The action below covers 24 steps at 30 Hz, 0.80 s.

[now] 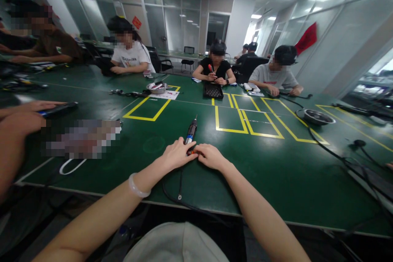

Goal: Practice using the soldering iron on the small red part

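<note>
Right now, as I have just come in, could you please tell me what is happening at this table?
A person works with bare hands at a green table. The left hand is at the near end of what looks like a screwdriver, whose thin tip points away from the person. The right hand meets it there, beside an orange part; how firmly either grips is unclear. Across the table, someone in black holds a red tool behind a black tray.
</note>
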Each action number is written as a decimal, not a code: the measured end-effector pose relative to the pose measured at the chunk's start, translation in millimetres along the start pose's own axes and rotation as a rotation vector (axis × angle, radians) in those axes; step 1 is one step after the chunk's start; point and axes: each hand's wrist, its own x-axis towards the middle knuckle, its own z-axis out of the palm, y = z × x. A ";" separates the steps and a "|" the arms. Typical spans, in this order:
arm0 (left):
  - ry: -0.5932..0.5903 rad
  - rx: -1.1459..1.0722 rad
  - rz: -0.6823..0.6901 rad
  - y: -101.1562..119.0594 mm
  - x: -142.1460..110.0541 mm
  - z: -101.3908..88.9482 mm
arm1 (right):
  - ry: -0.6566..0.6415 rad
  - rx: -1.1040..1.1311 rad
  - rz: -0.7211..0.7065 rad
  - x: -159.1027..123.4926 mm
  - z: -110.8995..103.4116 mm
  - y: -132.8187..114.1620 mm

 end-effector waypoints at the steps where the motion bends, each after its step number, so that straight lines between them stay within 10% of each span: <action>1: -0.004 0.009 -0.009 0.4 1.3 0.6 | -0.002 -0.014 0.005 0.1 0.4 0.2; 11: 0.056 0.120 -0.028 -26.9 0.9 6.7 | 0.057 0.009 0.086 -2.4 2.1 8.3; 24: 0.012 0.227 -0.295 -142.8 27.3 -6.7 | 0.055 0.041 0.128 -4.2 2.9 14.4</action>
